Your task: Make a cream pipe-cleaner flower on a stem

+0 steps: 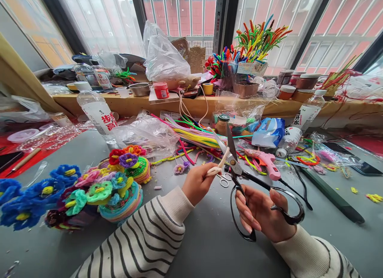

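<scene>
Left of centre in the frame, a clear plastic bottle (96,110) carries a white label with large red Chinese characters, of which "步步高" appears readable. At right, a second bottle (308,110) lying against the sill shows black characters "凉开水" on white. In the upper left, a small bottle's (102,78) label bears a red "B". Other labels are too small to read.

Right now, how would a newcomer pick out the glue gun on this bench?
Start at the grey table, just beyond the black scissors in the right hand. The glue gun lies there on its side among loose pipe cleaners. It is the only pink pistol-shaped tool, with an orange trigger.
</scene>
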Demonstrator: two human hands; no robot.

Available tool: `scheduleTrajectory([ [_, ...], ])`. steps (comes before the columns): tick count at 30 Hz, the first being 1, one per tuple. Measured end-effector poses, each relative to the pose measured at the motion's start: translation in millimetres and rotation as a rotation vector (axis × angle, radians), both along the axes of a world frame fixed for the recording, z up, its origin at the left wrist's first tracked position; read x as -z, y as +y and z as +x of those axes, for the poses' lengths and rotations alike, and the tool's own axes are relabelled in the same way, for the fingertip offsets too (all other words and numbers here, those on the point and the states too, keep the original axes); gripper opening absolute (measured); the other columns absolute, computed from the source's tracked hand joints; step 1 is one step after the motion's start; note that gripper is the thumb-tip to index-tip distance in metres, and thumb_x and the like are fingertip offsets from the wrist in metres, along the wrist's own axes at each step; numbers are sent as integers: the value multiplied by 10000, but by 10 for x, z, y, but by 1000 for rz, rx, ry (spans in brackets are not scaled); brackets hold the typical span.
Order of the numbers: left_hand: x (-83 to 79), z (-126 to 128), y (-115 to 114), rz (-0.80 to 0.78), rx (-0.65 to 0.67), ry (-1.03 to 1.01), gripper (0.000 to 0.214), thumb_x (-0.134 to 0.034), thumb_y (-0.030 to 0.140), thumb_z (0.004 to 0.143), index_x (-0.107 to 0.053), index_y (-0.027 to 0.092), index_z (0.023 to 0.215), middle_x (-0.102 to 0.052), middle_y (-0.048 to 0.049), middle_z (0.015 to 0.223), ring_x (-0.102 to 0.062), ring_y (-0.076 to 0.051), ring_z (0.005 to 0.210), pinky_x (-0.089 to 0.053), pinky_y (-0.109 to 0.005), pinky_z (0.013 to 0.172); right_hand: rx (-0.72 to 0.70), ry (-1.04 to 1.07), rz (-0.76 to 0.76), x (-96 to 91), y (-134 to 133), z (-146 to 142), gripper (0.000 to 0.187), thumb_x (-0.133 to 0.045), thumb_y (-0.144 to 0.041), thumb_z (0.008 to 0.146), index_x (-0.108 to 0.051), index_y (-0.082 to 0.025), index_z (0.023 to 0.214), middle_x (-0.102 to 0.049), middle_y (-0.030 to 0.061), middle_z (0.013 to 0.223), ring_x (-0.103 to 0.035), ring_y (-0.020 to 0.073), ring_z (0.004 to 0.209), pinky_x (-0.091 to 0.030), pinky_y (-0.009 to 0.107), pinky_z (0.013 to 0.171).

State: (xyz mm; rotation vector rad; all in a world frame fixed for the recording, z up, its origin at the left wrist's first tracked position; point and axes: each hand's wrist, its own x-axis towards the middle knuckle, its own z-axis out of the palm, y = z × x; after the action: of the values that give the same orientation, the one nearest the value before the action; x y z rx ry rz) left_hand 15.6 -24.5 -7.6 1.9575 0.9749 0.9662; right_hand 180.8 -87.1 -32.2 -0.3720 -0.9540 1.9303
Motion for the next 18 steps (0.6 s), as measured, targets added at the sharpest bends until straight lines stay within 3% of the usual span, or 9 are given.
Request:
scheduleTrajectory([
  [7, 11, -4, 0, -32, -6, -41, 215, -387, 289, 732, -551, 165, 667, -343, 28, 483, -286, -80, 452, -234, -193, 430, -18, -2, 45, -29, 22, 3, 471, -346, -585, 648, -443, -130, 721, -397, -32, 543, -293, 32, 337, -403, 278, 513],
  [12, 5, -44, 41, -163, 70, -159, 233, -372, 320, 744, -501, 162, 633, -299, 38, 497, -250, -69, 438, -209, -199, 419, -110, -18, 93, -64, 43, 111, 502, -383, -626, 589, -444, -141, 704, -379, -49, 516, -286, 35, 337, -409, 292, 554],
  [18, -47, -87, 63, -234, 179, -156, 243, -392, 326, 734, -492, 157, 591, -313, 37, 500, -262, -70, 447, -210, -206, 436, -151, 17, 62, -43, 27, 187, 479, -389, -612, 589, -467, -149, 685, -377, -61, 471, -269, 28, 300, -413, 268, 507],
])
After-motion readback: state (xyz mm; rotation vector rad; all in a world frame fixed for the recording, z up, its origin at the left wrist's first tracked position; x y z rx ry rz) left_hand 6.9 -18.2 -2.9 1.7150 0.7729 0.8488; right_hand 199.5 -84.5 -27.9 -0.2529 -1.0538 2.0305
